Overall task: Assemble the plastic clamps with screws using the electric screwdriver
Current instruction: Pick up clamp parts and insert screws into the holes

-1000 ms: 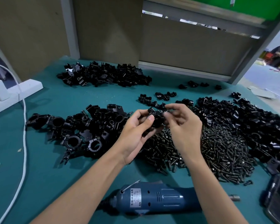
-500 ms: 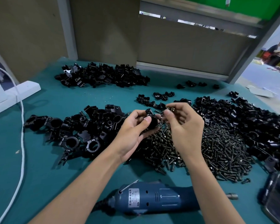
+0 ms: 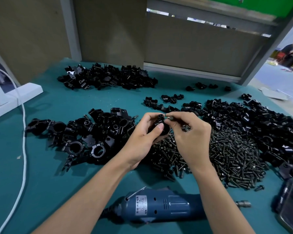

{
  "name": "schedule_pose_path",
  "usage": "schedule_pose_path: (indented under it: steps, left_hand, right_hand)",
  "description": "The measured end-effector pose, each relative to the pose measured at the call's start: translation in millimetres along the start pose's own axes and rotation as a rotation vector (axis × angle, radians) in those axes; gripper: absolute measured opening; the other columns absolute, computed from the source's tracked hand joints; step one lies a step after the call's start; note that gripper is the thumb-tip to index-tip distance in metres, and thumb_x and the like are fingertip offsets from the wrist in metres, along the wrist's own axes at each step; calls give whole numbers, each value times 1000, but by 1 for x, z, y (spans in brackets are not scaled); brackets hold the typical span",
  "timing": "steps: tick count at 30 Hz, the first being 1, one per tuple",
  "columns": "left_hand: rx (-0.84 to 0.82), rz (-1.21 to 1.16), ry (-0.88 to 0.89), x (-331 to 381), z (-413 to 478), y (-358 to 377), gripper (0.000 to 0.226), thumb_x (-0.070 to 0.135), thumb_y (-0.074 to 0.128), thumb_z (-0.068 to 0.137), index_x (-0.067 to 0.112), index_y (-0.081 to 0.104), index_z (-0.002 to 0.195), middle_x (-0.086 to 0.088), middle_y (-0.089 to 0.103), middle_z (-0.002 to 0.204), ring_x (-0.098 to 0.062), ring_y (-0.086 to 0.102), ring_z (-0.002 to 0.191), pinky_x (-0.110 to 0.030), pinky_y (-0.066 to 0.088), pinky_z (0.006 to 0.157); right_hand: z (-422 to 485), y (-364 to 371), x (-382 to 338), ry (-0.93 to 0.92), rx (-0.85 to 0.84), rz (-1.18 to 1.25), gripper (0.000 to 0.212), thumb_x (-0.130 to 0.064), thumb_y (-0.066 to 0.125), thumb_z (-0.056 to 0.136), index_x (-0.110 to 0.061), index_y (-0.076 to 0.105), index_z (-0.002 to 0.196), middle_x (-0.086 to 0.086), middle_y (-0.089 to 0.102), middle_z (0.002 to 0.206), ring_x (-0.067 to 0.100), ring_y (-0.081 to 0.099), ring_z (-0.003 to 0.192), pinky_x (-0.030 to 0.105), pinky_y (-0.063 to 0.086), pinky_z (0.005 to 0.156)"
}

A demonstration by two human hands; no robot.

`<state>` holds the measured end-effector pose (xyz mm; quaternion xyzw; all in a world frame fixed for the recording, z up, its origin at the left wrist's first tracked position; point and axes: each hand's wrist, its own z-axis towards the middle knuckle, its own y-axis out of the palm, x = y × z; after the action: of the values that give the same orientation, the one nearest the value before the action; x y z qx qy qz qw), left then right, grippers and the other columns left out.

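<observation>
While the left hand point(image 3: 146, 134) grips a black clamp point(image 3: 161, 126), the right hand point(image 3: 189, 132) pinches a screw point(image 3: 169, 118) against it.

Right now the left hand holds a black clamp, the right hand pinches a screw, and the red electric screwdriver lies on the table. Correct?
No: the head view shows a blue electric screwdriver, not red. It lies on the table; the left hand holds the black clamp, the right hand pinches a screw.
</observation>
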<state>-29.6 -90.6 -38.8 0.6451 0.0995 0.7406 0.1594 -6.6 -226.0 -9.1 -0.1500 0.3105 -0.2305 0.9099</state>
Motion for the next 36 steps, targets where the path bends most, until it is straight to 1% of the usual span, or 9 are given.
schedule_pose_path:
  steps: [3,8,13,15,19,25,31,33,36]
  left_hand:
    - [-2,35,1,0,0,-1,24,8,47,102,16,56,123,-9,60,130,-18,59,123,-40,49,105]
    - [36,-15,-15,0,0,0,23,8,46,103,18,60,118,-7,63,121,-14,63,114,-38,51,102]
    - [54,-232,-65,4,0,1,24,7,46,102,5,59,122,-13,67,120,-25,64,116,-32,56,89]
    - [62,-316,-73,5,0,1,26,8,47,100,0,57,123,-16,68,119,-29,63,119,-33,56,90]
    - [24,-439,-78,8,1,0,41,12,58,88,-5,53,125,-21,66,121,-30,62,120,-40,52,100]
    - [36,-355,-41,2,1,0,48,0,69,71,4,57,118,-9,69,108,-20,67,106,-35,53,98]
    - [12,-344,-48,6,-1,0,46,0,69,73,4,58,117,-8,69,108,-20,69,104,-29,57,88]
    - [1,-349,-48,7,-1,0,45,0,68,73,4,58,117,-8,71,106,-20,69,104,-28,57,86]
    - [-5,-337,-42,9,-1,-2,43,1,68,74,6,58,115,-7,72,104,-21,69,104,-30,58,88]
  right_hand:
    - [2,-4,2,-10,-42,47,18,1,75,80,-7,76,96,0,73,89,7,68,84,18,52,79]
    - [-1,-6,2,67,-139,115,26,1,74,81,-14,76,103,-3,73,93,6,67,87,21,53,80]
    - [0,-7,4,200,-5,178,29,-7,74,83,-20,71,110,-7,68,94,4,65,88,16,50,79]
    - [0,-9,5,309,52,263,31,-8,74,84,-24,69,110,-5,70,89,10,68,84,23,55,78]
    - [0,-9,5,373,69,357,17,-8,77,82,-18,66,90,2,71,81,18,71,73,40,60,70]
    - [-2,-2,3,307,-65,295,19,-14,79,81,-17,61,78,-9,66,74,7,61,70,20,48,67]
    - [-2,-2,6,310,-102,277,19,-13,77,82,-16,59,77,-10,64,75,6,59,70,21,47,67]
    - [-3,-2,7,300,-125,273,16,-13,76,83,-18,62,78,-14,66,79,5,62,75,22,48,69]
    - [-4,-4,5,273,-162,285,10,-15,73,86,-24,69,83,-9,65,102,8,63,100,30,52,75]
